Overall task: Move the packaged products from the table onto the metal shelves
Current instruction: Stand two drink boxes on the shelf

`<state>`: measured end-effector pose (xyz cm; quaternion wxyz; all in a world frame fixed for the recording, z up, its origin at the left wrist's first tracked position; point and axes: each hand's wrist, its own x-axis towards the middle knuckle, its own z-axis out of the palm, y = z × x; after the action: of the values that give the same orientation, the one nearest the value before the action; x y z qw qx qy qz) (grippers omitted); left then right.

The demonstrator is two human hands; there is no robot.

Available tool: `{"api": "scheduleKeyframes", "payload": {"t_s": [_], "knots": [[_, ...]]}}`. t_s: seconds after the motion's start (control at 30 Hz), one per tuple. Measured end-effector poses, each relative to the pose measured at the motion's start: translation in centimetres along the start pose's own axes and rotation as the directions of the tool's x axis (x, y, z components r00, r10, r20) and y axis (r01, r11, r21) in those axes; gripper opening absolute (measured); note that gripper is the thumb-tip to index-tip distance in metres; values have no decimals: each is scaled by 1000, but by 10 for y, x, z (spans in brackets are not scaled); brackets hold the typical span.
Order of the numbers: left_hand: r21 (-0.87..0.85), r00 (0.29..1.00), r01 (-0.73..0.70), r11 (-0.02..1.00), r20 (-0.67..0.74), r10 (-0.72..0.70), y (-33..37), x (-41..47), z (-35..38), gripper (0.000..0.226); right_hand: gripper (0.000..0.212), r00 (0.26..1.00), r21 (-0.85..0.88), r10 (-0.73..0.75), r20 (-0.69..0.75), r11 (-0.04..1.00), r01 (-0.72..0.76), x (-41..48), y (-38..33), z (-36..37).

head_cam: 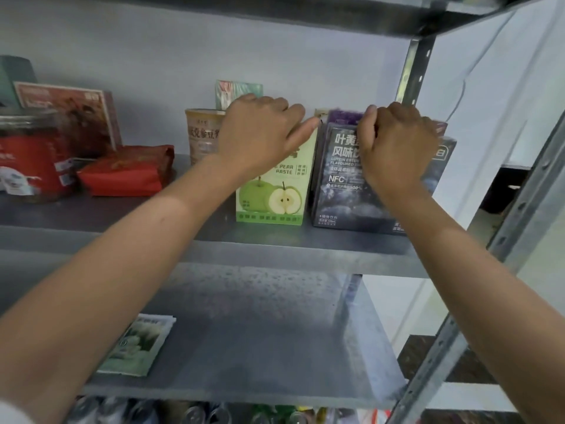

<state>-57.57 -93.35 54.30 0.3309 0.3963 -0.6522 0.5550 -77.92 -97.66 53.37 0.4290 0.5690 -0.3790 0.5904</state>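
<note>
Rectangular dark carton [336,191] held by right grip [397,145].

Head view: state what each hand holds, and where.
Right hand pinches the dark box by its top edge. Left hand lies on top of the green box; a grip cannot be told.

Obs.: both arms were bare along all that showed of them. Left forearm [146,246] and right forearm [458,255] were uncovered up to the frame edges. Left hand [260,133] and right hand [397,142] were ungloved, backs to the camera, knuckles plain. Sliver of whitish fabric at lower left corner, possibly a sleeve [10,413]; too little visible to tell the garment.
</note>
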Motion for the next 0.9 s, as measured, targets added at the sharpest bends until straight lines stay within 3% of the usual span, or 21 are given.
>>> {"api": "scheduleKeyframes", "payload": {"t_s": [0.13, 0.27, 0.7, 0.9], "knots": [[-65, 994, 35, 997, 104, -28, -3, 3, -1, 60, 24, 1000, -11, 10, 4, 1000, -9, -4, -3, -1], [-54, 999, 51, 997, 17, -51, -1, -2, -1, 59, 24, 1000, -46, 9, -17, 999, -10, -21, -7, -1], [-9, 994, 83, 997, -65, -83, 5, -9, 1, 54, 36, 1000, -64, 27, 9, 998, -26, -45, -9, 2], [-3, 996, 86, 996, 34, -86, 5, -9, -8, 48, 43, 992, -77, -17, 126, 997, 27, -47, -5, -7]]}}
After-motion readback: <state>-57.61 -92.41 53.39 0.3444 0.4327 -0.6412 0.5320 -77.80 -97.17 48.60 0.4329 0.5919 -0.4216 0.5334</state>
